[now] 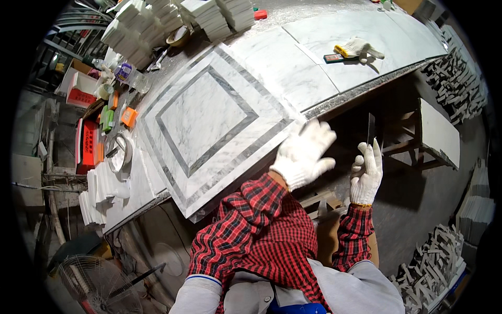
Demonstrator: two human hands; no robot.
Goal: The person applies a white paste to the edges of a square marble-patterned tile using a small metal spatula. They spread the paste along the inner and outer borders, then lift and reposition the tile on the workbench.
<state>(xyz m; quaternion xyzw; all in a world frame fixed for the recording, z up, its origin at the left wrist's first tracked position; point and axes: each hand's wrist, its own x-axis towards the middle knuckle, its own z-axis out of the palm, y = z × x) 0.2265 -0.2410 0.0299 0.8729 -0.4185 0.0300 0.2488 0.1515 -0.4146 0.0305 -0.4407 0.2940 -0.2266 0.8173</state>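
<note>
A square white marble panel (204, 121) with grey inlaid bands lies on the workbench in front of me. My left hand (305, 154), in a white knit glove, is at the panel's right corner with fingers spread and holding nothing. Its fingertips overlap the panel's edge; whether they touch it I cannot tell. Farther right, off the bench's edge, my right hand (366, 175) is raised in a matching glove. It grips a thin, dark, flat blade (372, 128) that points upward between thumb and fingers. The blade's lower end is hidden in the hand.
Plain marble slabs (387, 34) continue along the bench, bearing a spare glove (361, 48) and a small dark box (339, 58). White tile stacks (133, 36) stand behind. Left are a bowl (120, 152) and a bottle (140, 81). A stool (436, 133) stands right; a fan (99, 288) lower left.
</note>
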